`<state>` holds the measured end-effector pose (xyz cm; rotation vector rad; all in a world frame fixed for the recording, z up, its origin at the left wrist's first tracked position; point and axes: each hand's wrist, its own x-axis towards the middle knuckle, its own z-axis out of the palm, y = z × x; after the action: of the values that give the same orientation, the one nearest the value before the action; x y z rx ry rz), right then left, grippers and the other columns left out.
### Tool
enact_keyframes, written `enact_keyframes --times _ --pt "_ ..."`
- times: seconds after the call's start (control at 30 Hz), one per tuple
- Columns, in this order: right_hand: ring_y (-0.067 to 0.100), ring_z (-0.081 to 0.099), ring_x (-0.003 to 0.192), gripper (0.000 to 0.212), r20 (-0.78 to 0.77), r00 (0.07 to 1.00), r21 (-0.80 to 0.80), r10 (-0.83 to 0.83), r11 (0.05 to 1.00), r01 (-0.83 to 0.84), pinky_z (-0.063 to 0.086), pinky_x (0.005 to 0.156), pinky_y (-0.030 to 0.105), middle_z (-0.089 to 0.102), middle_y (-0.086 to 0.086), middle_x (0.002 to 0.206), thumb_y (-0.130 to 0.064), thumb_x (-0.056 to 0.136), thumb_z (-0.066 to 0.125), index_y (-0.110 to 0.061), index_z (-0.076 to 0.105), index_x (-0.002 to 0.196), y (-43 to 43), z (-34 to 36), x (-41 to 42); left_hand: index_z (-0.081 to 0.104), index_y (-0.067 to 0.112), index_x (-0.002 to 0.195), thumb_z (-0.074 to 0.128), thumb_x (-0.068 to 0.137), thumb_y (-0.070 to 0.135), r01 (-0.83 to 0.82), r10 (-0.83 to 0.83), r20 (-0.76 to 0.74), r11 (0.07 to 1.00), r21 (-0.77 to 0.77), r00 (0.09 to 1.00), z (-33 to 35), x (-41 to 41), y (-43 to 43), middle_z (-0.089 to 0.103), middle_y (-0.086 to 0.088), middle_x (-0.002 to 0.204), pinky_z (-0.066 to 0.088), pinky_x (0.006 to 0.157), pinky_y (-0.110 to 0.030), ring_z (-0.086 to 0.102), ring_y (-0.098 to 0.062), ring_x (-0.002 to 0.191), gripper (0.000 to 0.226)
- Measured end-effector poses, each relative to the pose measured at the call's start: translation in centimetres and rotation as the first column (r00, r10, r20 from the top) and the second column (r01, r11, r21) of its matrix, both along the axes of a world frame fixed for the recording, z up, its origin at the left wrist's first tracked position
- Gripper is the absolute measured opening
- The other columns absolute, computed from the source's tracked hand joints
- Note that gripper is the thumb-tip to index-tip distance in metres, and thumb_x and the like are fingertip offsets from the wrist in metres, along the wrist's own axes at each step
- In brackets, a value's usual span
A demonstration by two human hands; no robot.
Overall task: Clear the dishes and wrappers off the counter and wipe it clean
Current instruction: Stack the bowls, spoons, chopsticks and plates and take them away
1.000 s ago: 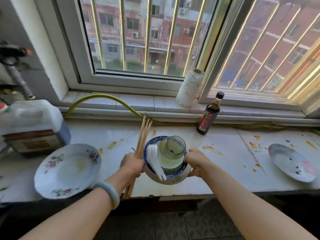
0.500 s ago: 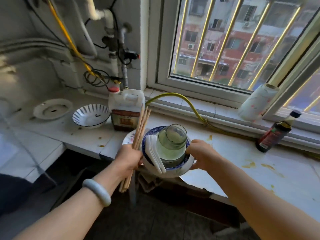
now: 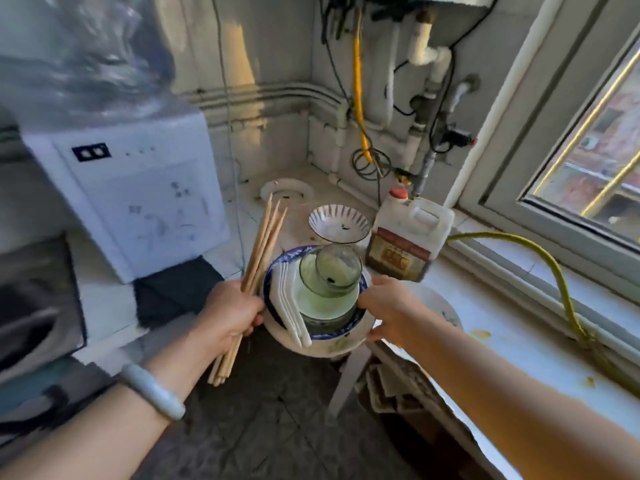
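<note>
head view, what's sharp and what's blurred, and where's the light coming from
Head view: the glass jar and chopsticks are fairly sharp; the white appliance and upper left corner smear with motion blur; warm sunlight enters through the window on the right; wide-angle distortion bends the window frame.

Single head-worn view, wide-angle, looks forward and down from above both forearms. Faces room corner: pipes on wall [image 3: 429, 109] at top centre, white appliance [image 3: 138, 199] at left, window [image 3: 588, 157] at right edge. Counter [image 3: 519, 344] runs along right side, floor [image 3: 263, 424] directly below. Hands close to lens, lower centre; straight edges bend toward frame borders. No second view shares scene.
</note>
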<state>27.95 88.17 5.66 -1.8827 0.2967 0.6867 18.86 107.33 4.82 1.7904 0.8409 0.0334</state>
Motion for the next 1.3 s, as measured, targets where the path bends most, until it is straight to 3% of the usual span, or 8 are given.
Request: enact_keyframes --times 0.13,0.23,0.57,0.73,0.83,1.07,1.2,1.3 --pt "0.032 0.064 0.086 0.044 0.005 0.981 0.026 0.195 0.98 -0.195 0.059 0.066 0.052 0.059 0.014 0.107 0.004 0.087 0.047 -0.01 0.046 0.129 4.4 0.5 0.5 0.062 0.008 0.08 0.051 0.086 -0.006 -0.199 0.199 -0.004 0.98 -0.012 0.98 0.2 -2.9 2.7 0.054 -0.007 0.053 0.036 0.035 -0.019 0.049 -0.013 0.042 0.019" --pt "0.033 0.064 0.078 0.031 0.049 0.943 -0.011 0.33 0.944 -0.33 0.056 0.07 0.059 0.059 0.017 0.098 0.005 0.086 0.047 -0.007 0.052 0.114 7.6 1.0 0.0 0.06 0.008 0.079 0.052 0.085 -0.007 -0.321 0.321 0.012 0.947 -0.014 0.947 0.1 -5.3 4.2 0.054 -0.007 0.055 0.035 0.041 -0.022 0.047 -0.014 0.044 0.018" --pt "0.035 0.065 0.074 0.033 0.012 0.758 0.011 0.652 0.758 -0.652 0.056 0.064 0.049 0.063 0.022 0.101 0.002 0.091 0.039 -0.009 0.049 0.12 18.3 0.2 -4.4 0.062 0.004 0.082 0.054 0.084 -0.005 -0.626 0.625 -0.047 0.78 -0.006 0.779 -0.4 -14.9 8.5 0.055 -0.006 0.052 0.036 0.037 -0.02 0.045 -0.012 0.04 0.012" --pt "0.03 0.063 0.066 0.031 0.001 0.681 0.076 0.732 0.679 -0.73 0.053 0.044 0.034 0.063 0.019 0.093 0.008 0.089 0.041 -0.005 0.05 0.117 24.7 0.1 -7.1 0.062 0.005 0.081 0.054 0.083 -0.005 -0.712 0.711 -0.056 0.702 0.0 0.701 -0.7 -18.6 13.1 0.054 -0.005 0.051 0.034 0.034 -0.018 0.044 -0.01 0.037 0.013" --pt "0.028 0.061 0.064 0.024 0.006 0.623 0.075 0.782 0.621 -0.78 0.051 0.06 0.039 0.063 0.018 0.087 0.007 0.088 0.041 -0.003 0.054 0.105 29.7 -0.2 -9.1 0.063 0.003 0.082 0.055 0.083 -0.004 -0.754 0.753 -0.074 0.656 0.008 0.654 -0.9 -21.0 17.0 0.055 -0.006 0.05 0.034 0.035 -0.018 0.044 -0.011 0.039 0.011" --pt "0.031 0.065 0.074 0.028 -0.021 0.564 0.081 0.825 0.564 -0.822 0.057 0.067 0.047 0.068 0.021 0.099 0.005 0.086 0.044 -0.005 0.057 0.109 41.2 -1.1 -12.9 0.063 0.0 0.084 0.056 0.084 -0.005 -0.778 0.779 -0.101 0.626 0.056 0.619 -0.8 -25.2 27.1 0.057 -0.009 0.053 0.036 0.034 -0.017 0.047 -0.015 0.042 0.008" --pt "0.025 0.063 0.065 0.023 -0.035 0.574 0.096 0.818 0.575 -0.813 0.055 0.045 0.033 0.066 0.015 0.084 0.008 0.088 0.047 -0.006 0.059 0.102 46.5 -1.8 -13.8 0.063 0.001 0.093 0.055 0.081 -0.006 -0.78 0.78 -0.105 0.623 0.054 0.616 -1.7 -26.2 32.3 0.058 -0.009 0.054 0.039 0.038 -0.022 0.049 -0.017 0.043 0.016" --pt "0.031 0.064 0.074 0.025 -0.05 0.583 0.101 0.811 0.584 -0.805 0.056 0.074 0.056 0.066 0.018 0.09 0.009 0.086 0.049 -0.006 0.059 0.103 49.9 -2.7 -13.8 0.066 0.0 0.097 0.054 0.077 -0.006 -0.789 0.787 -0.105 0.613 0.03 0.608 -2.9 -26.2 35.5 0.06 -0.014 0.06 0.04 0.043 -0.025 0.053 -0.021 0.05 0.024"
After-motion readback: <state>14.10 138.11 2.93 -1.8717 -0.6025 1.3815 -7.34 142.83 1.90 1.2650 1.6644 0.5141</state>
